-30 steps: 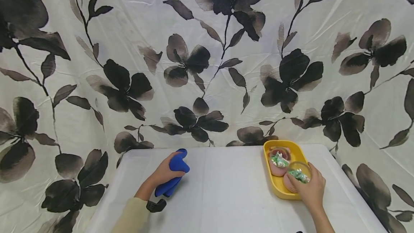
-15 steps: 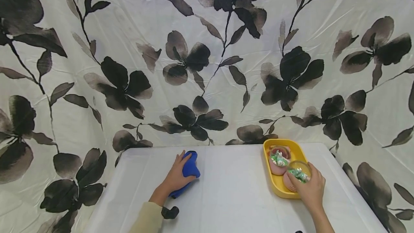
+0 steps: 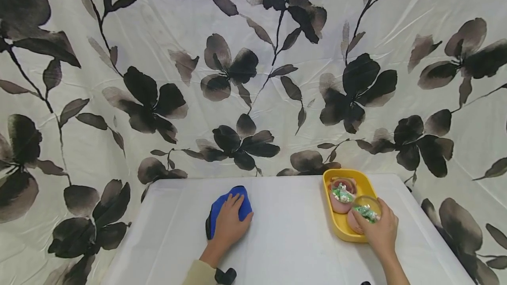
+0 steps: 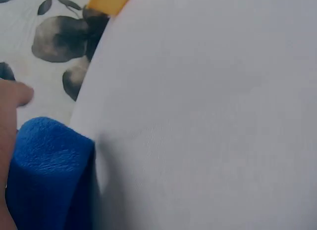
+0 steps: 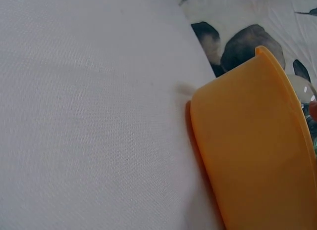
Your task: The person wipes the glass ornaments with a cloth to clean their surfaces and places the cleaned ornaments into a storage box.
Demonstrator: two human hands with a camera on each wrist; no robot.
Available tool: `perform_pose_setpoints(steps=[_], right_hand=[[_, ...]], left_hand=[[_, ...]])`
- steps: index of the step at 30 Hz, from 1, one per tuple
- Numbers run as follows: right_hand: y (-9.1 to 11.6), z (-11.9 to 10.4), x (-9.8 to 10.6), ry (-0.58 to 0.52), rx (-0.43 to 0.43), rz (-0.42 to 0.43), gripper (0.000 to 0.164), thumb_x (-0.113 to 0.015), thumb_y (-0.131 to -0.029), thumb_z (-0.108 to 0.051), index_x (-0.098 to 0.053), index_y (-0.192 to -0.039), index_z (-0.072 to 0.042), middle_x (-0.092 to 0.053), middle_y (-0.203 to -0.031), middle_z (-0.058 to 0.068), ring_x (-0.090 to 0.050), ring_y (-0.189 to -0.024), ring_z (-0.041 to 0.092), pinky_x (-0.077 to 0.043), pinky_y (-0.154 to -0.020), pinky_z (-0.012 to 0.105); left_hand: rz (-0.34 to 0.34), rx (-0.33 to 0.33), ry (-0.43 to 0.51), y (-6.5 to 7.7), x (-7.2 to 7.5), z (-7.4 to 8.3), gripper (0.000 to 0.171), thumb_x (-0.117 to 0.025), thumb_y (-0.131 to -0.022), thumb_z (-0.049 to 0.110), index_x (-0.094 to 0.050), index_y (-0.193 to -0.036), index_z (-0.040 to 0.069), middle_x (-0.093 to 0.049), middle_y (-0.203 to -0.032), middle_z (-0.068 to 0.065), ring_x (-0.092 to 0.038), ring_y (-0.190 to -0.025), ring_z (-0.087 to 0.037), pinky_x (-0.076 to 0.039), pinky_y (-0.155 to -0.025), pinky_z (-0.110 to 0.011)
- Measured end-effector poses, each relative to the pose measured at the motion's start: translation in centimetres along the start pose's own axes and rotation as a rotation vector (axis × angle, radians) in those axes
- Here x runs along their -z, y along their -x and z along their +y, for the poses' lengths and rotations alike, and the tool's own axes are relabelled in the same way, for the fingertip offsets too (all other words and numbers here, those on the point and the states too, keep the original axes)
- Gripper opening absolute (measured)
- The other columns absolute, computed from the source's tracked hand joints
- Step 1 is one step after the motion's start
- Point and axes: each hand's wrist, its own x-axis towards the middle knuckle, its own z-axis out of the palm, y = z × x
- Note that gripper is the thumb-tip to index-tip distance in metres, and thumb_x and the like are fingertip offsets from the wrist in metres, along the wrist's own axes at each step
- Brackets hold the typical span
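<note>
In the head view my left hand (image 3: 231,221) lies with spread fingers on a folded blue cloth (image 3: 245,204) with dark edging, on the table's left half. The left wrist view shows the cloth's fuzzy surface (image 4: 47,158) beside part of the hand. At the right, my right hand (image 3: 381,228) grips a pink, round container with a clear domed top (image 3: 366,210), green and silver bits showing inside. It is in the yellow tray (image 3: 338,228). Behind it in the tray is a similar pink container (image 3: 340,201). The right wrist view mostly shows the tray's outer wall (image 5: 242,131).
A white cloth covers the table (image 3: 285,228). Close behind the table's far edge hangs a white curtain (image 3: 293,144) with dark flowers. A small black object (image 3: 365,283) shows at the bottom edge, and a black band (image 3: 225,276) is at my left wrist.
My left hand has moved right and a little toward me with the blue cloth, going from gripping it bunched to lying spread over it. The right hand and tray have stayed put.
</note>
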Motion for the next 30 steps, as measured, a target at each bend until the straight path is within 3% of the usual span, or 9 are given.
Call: perform_pose_setpoints(steps=[4,7,11,17,23,27,30], right_hand=[[-0.2,-0.1,0.0,-0.008,0.015,0.009,0.091,-0.083,-0.077,-0.033,-0.034,-0.144,0.003,-0.042,-0.135,0.03,-0.032,-0.123,0.045,-0.027,-0.097,0.058],[-0.2,-0.1,0.0,-0.012,0.007,0.006,0.091,-0.083,-0.076,-0.033,-0.034,-0.144,0.003,-0.042,-0.136,0.03,-0.032,-0.123,0.045,-0.027,-0.098,0.059],[-0.1,0.1,-0.1,-0.004,-0.022,-0.01,0.093,-0.082,-0.077,-0.037,-0.032,-0.145,0.002,-0.04,-0.138,0.029,-0.032,-0.125,0.044,-0.027,-0.099,0.06],[0.1,0.1,0.1,-0.008,-0.033,-0.019,0.094,-0.081,-0.077,-0.039,-0.032,-0.146,0.002,-0.04,-0.139,0.029,-0.032,-0.125,0.045,-0.028,-0.099,0.06],[0.5,0.2,0.1,-0.004,-0.037,-0.023,0.094,-0.081,-0.078,-0.04,-0.031,-0.146,0.002,-0.04,-0.139,0.03,-0.032,-0.125,0.045,-0.028,-0.099,0.061],[0.6,0.3,0.1,0.002,-0.054,-0.031,0.096,-0.079,-0.078,-0.044,-0.03,-0.148,0.0,-0.039,-0.14,0.028,-0.032,-0.125,0.044,-0.029,-0.1,0.061],[0.6,0.4,0.2,0.0,-0.056,-0.029,0.095,-0.079,-0.078,-0.044,-0.03,-0.147,0.0,-0.039,-0.139,0.028,-0.032,-0.125,0.043,-0.029,-0.1,0.061]], left_hand=[[-0.01,0.124,0.068,-0.2,-1.1,0.6,0.083,-0.071,-0.077,0.06,-0.053,-0.139,0.008,-0.047,-0.143,-0.016,-0.032,-0.138,-0.039,-0.027,-0.107,-0.058],[-0.065,0.145,0.035,-0.4,-1.9,0.2,0.094,-0.072,-0.071,0.067,-0.05,-0.141,0.009,-0.044,-0.146,-0.017,-0.028,-0.139,-0.039,-0.024,-0.109,-0.057],[-0.136,0.095,-0.001,-0.6,-2.2,-1.1,0.108,-0.076,-0.063,0.07,-0.043,-0.146,0.008,-0.04,-0.148,-0.018,-0.024,-0.141,-0.04,-0.019,-0.111,-0.055],[-0.236,-0.006,-0.008,-0.6,-1.3,-3.3,0.121,-0.08,-0.057,0.07,-0.034,-0.151,0.009,-0.035,-0.152,-0.016,-0.019,-0.143,-0.038,-0.015,-0.113,-0.054],[-0.333,-0.105,-0.01,-0.9,-0.5,-5.8,0.103,-0.08,-0.072,0.051,-0.03,-0.152,0.01,-0.032,-0.154,-0.013,-0.015,-0.144,-0.036,-0.014,-0.113,-0.053],[-0.378,-0.122,-0.014,-1.2,0.4,-6.8,0.095,-0.078,-0.074,0.026,-0.028,-0.153,0.01,-0.03,-0.156,-0.009,-0.015,-0.145,-0.031,-0.013,-0.114,-0.049],[-0.392,-0.126,-0.011,-0.9,0.9,-7.4,0.089,-0.072,-0.075,0.019,-0.029,-0.153,0.009,-0.03,-0.156,-0.008,-0.015,-0.145,-0.029,-0.013,-0.115,-0.047]])
